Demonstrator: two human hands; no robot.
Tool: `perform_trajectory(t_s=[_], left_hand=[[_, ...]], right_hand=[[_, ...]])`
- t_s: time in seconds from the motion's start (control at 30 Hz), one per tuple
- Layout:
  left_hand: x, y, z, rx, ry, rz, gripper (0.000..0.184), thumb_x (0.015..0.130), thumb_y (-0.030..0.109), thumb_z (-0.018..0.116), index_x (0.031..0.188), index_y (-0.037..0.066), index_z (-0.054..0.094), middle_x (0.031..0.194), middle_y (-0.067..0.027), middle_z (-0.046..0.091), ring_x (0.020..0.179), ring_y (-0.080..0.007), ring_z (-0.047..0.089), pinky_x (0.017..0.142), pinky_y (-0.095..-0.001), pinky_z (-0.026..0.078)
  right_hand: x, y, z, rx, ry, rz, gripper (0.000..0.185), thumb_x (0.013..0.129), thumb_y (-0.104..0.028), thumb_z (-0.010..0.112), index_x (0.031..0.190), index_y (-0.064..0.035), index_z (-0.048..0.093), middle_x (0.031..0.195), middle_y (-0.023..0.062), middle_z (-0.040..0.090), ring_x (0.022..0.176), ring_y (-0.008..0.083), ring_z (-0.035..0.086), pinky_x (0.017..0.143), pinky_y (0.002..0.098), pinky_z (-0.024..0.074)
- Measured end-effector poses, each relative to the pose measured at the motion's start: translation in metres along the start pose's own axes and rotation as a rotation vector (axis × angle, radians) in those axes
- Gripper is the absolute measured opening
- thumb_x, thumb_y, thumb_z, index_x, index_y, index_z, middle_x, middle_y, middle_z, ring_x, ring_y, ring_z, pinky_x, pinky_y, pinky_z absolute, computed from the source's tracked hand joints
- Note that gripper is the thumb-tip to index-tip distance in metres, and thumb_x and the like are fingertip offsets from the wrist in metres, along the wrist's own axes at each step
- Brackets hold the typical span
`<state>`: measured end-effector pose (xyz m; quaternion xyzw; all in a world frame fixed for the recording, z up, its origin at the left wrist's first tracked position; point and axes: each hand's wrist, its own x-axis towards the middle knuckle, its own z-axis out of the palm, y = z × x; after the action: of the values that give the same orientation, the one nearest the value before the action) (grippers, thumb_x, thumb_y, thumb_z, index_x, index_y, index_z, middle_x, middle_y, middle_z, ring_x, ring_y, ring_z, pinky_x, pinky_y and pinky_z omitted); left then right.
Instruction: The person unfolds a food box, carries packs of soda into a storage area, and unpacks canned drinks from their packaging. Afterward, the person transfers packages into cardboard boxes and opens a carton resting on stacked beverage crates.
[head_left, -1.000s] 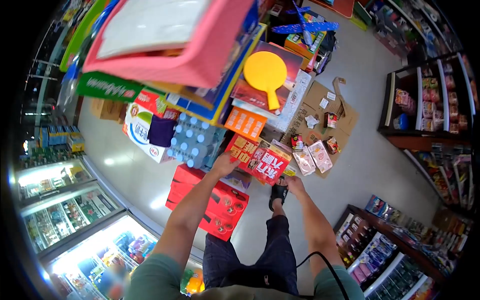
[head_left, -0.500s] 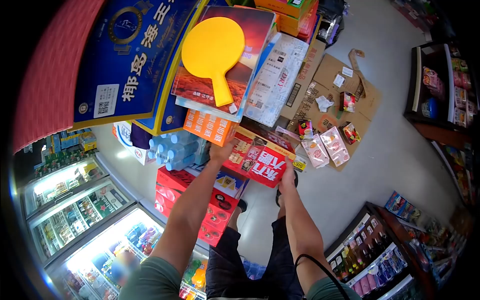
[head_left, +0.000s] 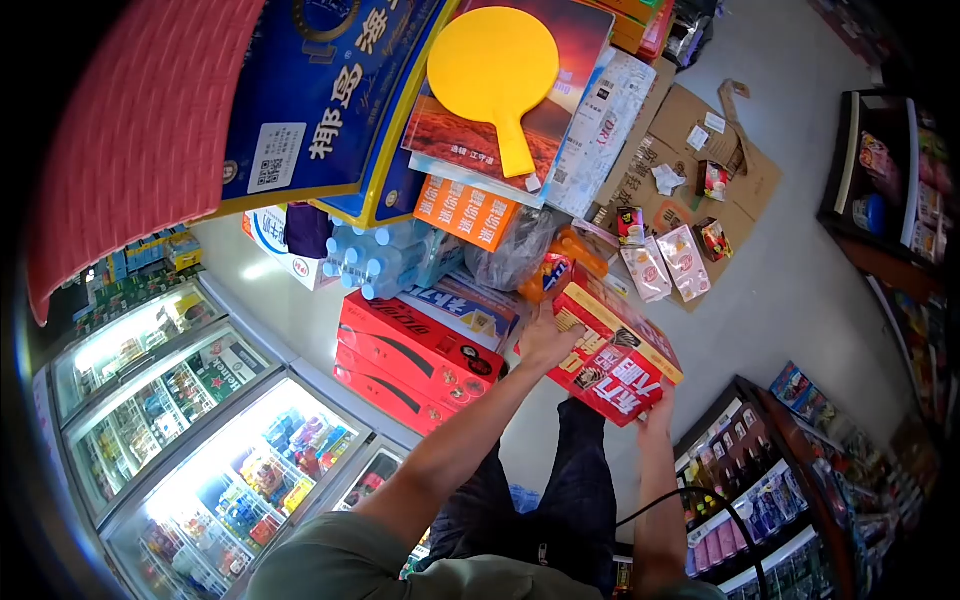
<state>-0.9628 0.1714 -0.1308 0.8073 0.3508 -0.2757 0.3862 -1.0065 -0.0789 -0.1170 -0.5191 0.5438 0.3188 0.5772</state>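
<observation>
Between my two hands is a red carton point(head_left: 612, 372) with white lettering and a yellow edge, tilted in front of my legs. My left hand point(head_left: 550, 340) grips its left side, fingers over the printed face. At its lower right corner my right hand point(head_left: 657, 410) is closed around the edge. Just behind the carton, a clear plastic bag point(head_left: 512, 252) and orange packages point(head_left: 578, 252) show beside an orange box point(head_left: 467, 210) with white characters. Above that lies a yellow paddle point(head_left: 495, 65) on a dark red printed box point(head_left: 465, 135).
Red cartons point(head_left: 415, 350) are stacked at my left, near wrapped water bottles point(head_left: 385, 260). A large blue box point(head_left: 320, 110) stands at upper left. Flattened cardboard point(head_left: 740, 200) with small boxes lies on the floor. Lit fridges point(head_left: 250, 480) line the left; shelves point(head_left: 745, 480) stand right.
The red carton has come away from the stack, moving right and toward me in both hands. The plastic bag and orange packages behind it have come into view. My view has shifted.
</observation>
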Motion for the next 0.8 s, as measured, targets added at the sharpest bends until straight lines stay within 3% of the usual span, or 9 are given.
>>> perform_trajectory(t_s=[0.13,0.2,0.37,0.47,0.53,0.6,0.67,0.73,0.8], left_hand=[[0.011,-0.006,-0.006,-0.173,-0.118,-0.082,0.077,0.071,0.039,0.067,0.131,0.003,0.037,0.12,-0.0235,0.055,0.112,-0.0372,0.054,0.096,-0.0423,0.041],[0.033,-0.022,-0.012,-0.217,-0.106,-0.094,0.075,0.071,0.037,0.067,0.132,0.004,0.037,0.119,-0.0239,0.056,0.11,-0.038,0.055,0.095,-0.0428,0.042],[0.089,-0.036,-0.067,-0.035,0.109,-0.026,0.07,0.071,0.037,0.067,0.129,0.007,0.044,0.12,-0.022,0.057,0.11,-0.0373,0.055,0.095,-0.0414,0.042],[0.141,-0.058,-0.098,-0.099,-0.03,0.011,0.057,0.072,0.037,0.069,0.118,0.006,0.056,0.116,-0.0193,0.06,0.107,-0.0344,0.057,0.092,-0.0382,0.044],[0.175,-0.08,-0.105,-0.289,-0.07,0.191,0.05,0.073,0.036,0.07,0.11,0.005,0.061,0.112,-0.018,0.062,0.104,-0.0322,0.058,0.089,-0.0363,0.045],[0.168,-0.062,-0.117,-0.18,-0.101,0.2,0.049,0.074,0.035,0.071,0.112,0.005,0.06,0.112,-0.0183,0.062,0.104,-0.0322,0.058,0.089,-0.0364,0.046],[0.148,-0.063,-0.119,0.04,0.012,0.257,0.049,0.076,0.03,0.069,0.116,0.005,0.058,0.113,-0.0198,0.061,0.106,-0.0337,0.058,0.09,-0.0374,0.045],[0.084,-0.03,-0.142,0.095,0.155,0.326,0.052,0.075,0.029,0.069,0.119,0.003,0.055,0.112,-0.0211,0.061,0.108,-0.0358,0.057,0.091,-0.0377,0.045],[0.04,-0.043,-0.162,0.038,0.284,0.495,0.045,0.079,0.022,0.065,0.118,0.002,0.055,0.114,-0.0206,0.059,0.109,-0.0365,0.055,0.093,-0.0386,0.043]], right_hand=[[0.009,-0.009,0.005,0.019,0.018,0.022,0.058,0.079,-0.05,0.057,0.126,-0.0177,0.043,0.122,0.0024,0.054,0.11,0.0198,0.051,0.084,0.0447,0.0431],[0.01,-0.019,0.036,0.081,-0.064,-0.023,0.043,0.084,-0.04,0.055,0.117,-0.0133,0.049,0.101,0.0015,0.062,0.086,0.0157,0.063,0.067,0.0316,0.0527],[0.056,-0.014,0.109,0.146,-0.243,-0.095,0.039,0.085,-0.033,0.055,0.117,-0.0111,0.051,0.105,0.0033,0.061,0.091,0.0159,0.061,0.075,0.0306,0.05],[0.06,-0.023,0.158,0.254,-0.339,-0.002,0.046,0.085,-0.031,0.056,0.124,-0.0087,0.048,0.111,0.0078,0.059,0.101,0.0179,0.057,0.087,0.0315,0.0453],[0.089,-0.008,0.177,0.101,-0.323,-0.084,0.044,0.082,-0.05,0.052,0.113,-0.0187,0.053,0.101,-0.0035,0.062,0.086,0.0087,0.056,0.069,0.0264,0.0407],[0.139,0.025,0.177,-0.048,-0.19,-0.191,0.042,0.082,-0.05,0.052,0.11,-0.0187,0.055,0.102,-0.0027,0.062,0.088,0.01,0.056,0.072,0.0284,0.0406],[0.087,-0.005,0.163,0.088,-0.383,-0.021,0.043,0.082,-0.048,0.051,0.114,-0.0198,0.054,0.107,-0.0034,0.061,0.102,0.0107,0.051,0.085,0.0336,0.0328],[0.069,0.003,0.153,0.145,-0.289,-0.165,0.049,0.087,-0.032,0.055,0.125,-0.0036,0.048,0.116,0.0077,0.058,0.106,0.0205,0.055,0.1,0.0365,0.0341],[0.095,0.056,0.134,-0.016,-0.147,-0.176,0.052,0.089,-0.034,0.052,0.13,-0.0027,0.043,0.126,0.0074,0.053,0.115,0.0228,0.051,0.102,0.0354,0.0316]])
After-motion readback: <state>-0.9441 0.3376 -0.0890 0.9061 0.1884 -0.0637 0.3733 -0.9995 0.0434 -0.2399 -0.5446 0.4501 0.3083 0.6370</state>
